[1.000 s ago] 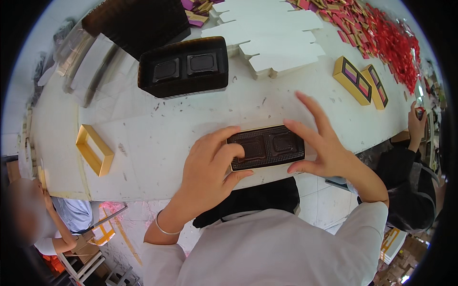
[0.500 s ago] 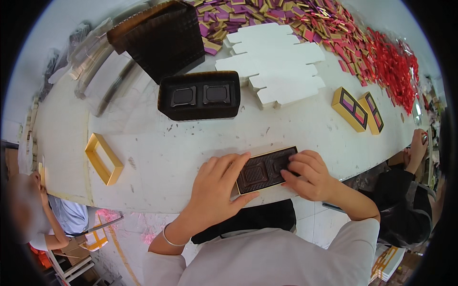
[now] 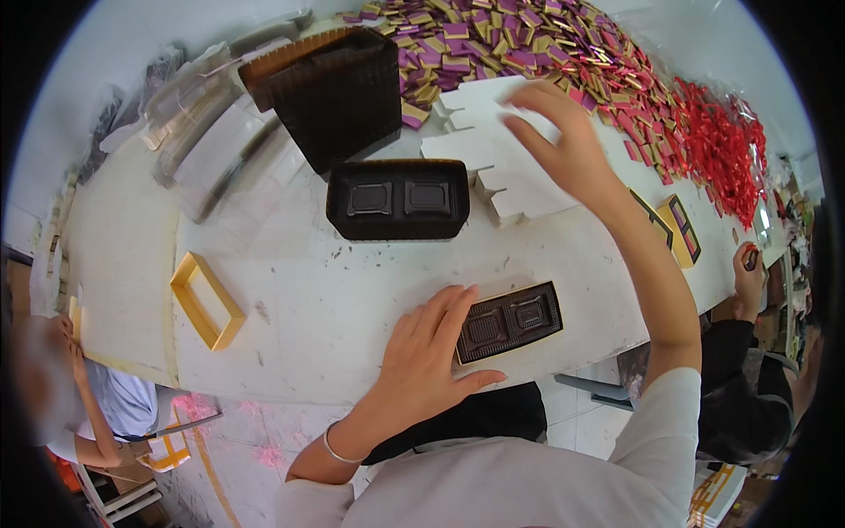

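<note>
My left hand [image 3: 427, 348] lies with its fingers stretched out against the left end of a small gold-edged box, its thumb apart along the near side. Inside that box sits a dark brown plastic tray [image 3: 509, 324] with two square wells. My right hand [image 3: 559, 141] is raised over the stack of flat white card blanks [image 3: 493, 150], near the heap of small purple, pink and gold pieces [image 3: 528, 44]. Its thumb and fingers are spread with nothing between them; the fingertips are blurred.
Stacked dark brown trays [image 3: 400, 201] stand at the back, beside a tall dark container [image 3: 339, 106]. An empty gold frame [image 3: 209, 301] lies left. Filled gold boxes [image 3: 679, 233] and red ribbons [image 3: 722, 150] are at right. Other people's hands [image 3: 748, 277] work at both sides.
My right hand has left the brown tray and swung up and away over the white card stack. My left hand remains by the box. The whole view has shifted slightly.
</note>
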The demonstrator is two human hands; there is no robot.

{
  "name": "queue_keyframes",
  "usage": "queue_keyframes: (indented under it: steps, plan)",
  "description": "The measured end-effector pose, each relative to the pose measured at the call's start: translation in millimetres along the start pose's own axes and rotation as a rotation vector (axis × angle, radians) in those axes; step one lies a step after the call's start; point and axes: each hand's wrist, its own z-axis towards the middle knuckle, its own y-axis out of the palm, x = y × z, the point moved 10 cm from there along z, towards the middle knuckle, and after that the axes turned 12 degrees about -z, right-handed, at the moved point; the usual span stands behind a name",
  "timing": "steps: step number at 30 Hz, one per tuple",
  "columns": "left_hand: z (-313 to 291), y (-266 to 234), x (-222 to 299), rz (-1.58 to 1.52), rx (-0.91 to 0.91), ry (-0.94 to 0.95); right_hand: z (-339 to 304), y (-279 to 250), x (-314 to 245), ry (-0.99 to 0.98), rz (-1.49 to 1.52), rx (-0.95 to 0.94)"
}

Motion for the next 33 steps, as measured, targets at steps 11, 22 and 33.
queue_keyframes:
  steps: [11,22,33]
  plan:
    - [-1,3,-5,-0.048,-0.028,0.042,90,131,62,0.063,-0.444,-0.188]
    - [-1,7,2,0.084,-0.017,0.049,-114,-15,-32,0.714,0.854,-0.297]
    - [12,13,4,-0.147,-0.091,-0.032,-126,17,-95,0.178,0.571,-0.54]
